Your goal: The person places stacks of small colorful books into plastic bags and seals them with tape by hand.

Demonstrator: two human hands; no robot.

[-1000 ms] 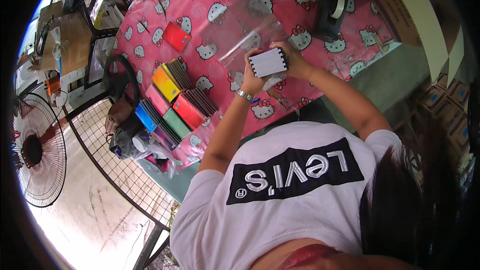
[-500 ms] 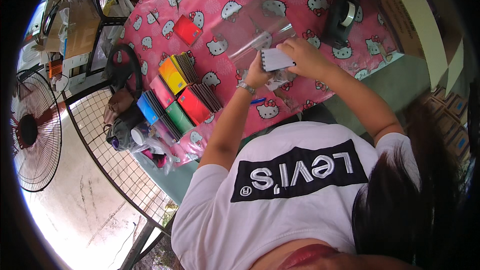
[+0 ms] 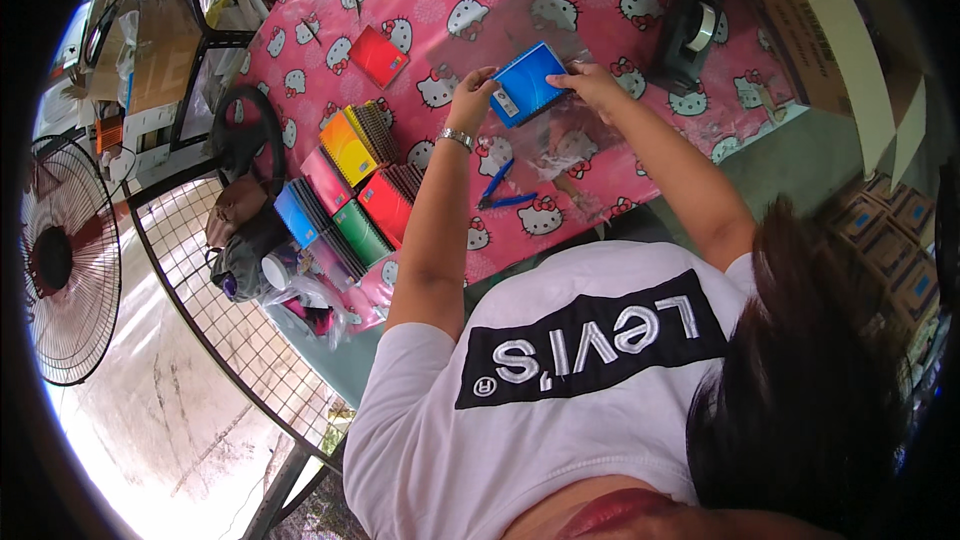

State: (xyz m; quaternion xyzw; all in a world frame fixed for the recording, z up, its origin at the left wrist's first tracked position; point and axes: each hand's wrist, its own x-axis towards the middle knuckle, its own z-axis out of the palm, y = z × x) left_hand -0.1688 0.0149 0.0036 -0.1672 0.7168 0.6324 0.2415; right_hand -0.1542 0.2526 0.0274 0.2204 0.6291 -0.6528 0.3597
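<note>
Both my hands hold a small blue notebook (image 3: pixel 528 83) above the pink cartoon-cat tablecloth (image 3: pixel 600 0). My left hand (image 3: pixel 470 92), with a metal watch on its wrist, grips the notebook's left edge. My right hand (image 3: pixel 592 82) holds its right corner. A clear plastic bag (image 3: pixel 565 145) lies crumpled on the cloth just under and beside the notebook. Two blue pens (image 3: pixel 503 192) lie below my left wrist.
Stacks of coloured spiral notebooks (image 3: pixel 350 195) stand at the table's left edge, and a single red notebook (image 3: pixel 378 56) lies further up. A black tape dispenser (image 3: pixel 688 32) sits at upper right. A wire rack (image 3: pixel 215 310), a floor fan (image 3: pixel 55 260) and cardboard boxes (image 3: pixel 890 240) surround the table.
The notebook showed a pale face before; its blue cover now faces up. Both hands have shifted with it slightly further up the table.
</note>
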